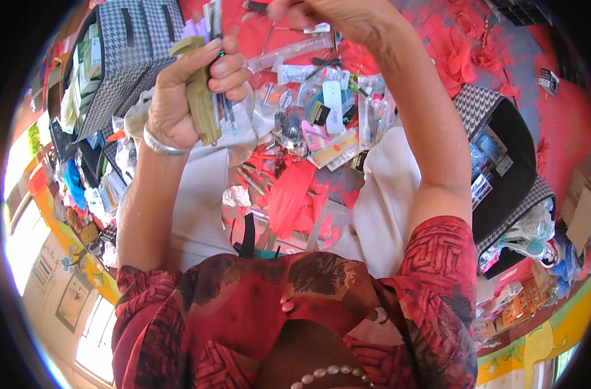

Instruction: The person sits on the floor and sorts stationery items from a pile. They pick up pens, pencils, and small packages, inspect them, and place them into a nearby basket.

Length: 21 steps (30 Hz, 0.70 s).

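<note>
My left hand (182,97) is raised and closed around an olive-green handled tool (198,91) together with a bundle of thin pens or sticks (219,71). A silver bangle (159,146) sits on that wrist. My right hand (337,16) is at the top edge, fingers pinched together; what it holds is cut off by the frame. Below both hands lies a heap of small packets, clear sleeves and tools (321,104) on a white cloth (389,188). Red paper scraps (289,194) lie nearer my body.
A houndstooth-patterned box (123,52) with items inside stands at the upper left. Another houndstooth box (503,162) with a black interior sits at the right, with plastic bags (529,236) beside it. More red scraps (464,45) cover the floor beyond. A cardboard piece (584,207) lies far right.
</note>
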Each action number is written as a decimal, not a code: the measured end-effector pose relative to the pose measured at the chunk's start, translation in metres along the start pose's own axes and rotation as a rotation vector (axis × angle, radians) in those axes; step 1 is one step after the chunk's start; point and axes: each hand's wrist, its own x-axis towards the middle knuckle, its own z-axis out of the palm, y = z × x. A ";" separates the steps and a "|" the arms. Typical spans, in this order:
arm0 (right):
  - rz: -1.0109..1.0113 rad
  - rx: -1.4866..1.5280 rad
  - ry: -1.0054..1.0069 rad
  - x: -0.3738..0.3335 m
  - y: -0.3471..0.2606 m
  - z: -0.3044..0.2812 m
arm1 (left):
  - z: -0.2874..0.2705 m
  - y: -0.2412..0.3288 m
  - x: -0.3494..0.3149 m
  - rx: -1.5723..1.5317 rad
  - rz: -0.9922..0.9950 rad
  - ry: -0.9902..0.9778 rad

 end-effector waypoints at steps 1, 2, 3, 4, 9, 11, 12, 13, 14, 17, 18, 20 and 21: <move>0.034 0.061 0.095 0.006 0.015 -0.018 | 0.001 0.002 -0.001 -0.021 0.038 -0.008; -0.057 -0.275 0.195 0.010 0.028 -0.033 | 0.003 0.004 -0.003 -0.024 0.067 -0.014; -0.148 -0.612 0.293 0.010 0.048 -0.045 | 0.004 0.006 -0.004 -0.034 0.094 -0.009; -0.066 -0.860 0.340 0.008 0.071 -0.056 | 0.004 0.008 -0.005 -0.046 0.121 -0.002; 0.172 -1.295 0.271 0.009 0.188 -0.049 | 0.001 0.010 -0.005 -0.051 0.105 0.272; -0.030 -1.396 0.193 0.017 0.215 -0.037 | 0.000 0.008 -0.005 -0.053 0.076 0.299; -0.008 -1.465 0.169 0.018 0.224 -0.033 | 0.000 0.007 -0.006 -0.053 0.061 0.316; 0.004 -1.534 0.149 0.018 0.231 -0.031 | -0.001 0.007 -0.005 -0.047 0.056 0.285; 0.048 -1.615 0.132 0.018 0.235 -0.030 | -0.002 0.007 -0.005 -0.037 0.069 0.291; 0.170 -1.566 0.097 0.009 0.239 -0.036 | -0.002 0.007 -0.005 -0.036 0.094 0.315; 0.226 -1.540 0.021 0.004 0.238 -0.040 | -0.003 0.007 -0.006 -0.017 0.095 0.334; 0.300 -1.469 -0.124 -0.008 0.232 -0.053 | -0.003 0.006 -0.008 0.011 0.096 0.372; 0.353 -1.465 -0.106 -0.014 0.228 -0.062 | -0.003 0.007 -0.008 0.010 0.087 0.370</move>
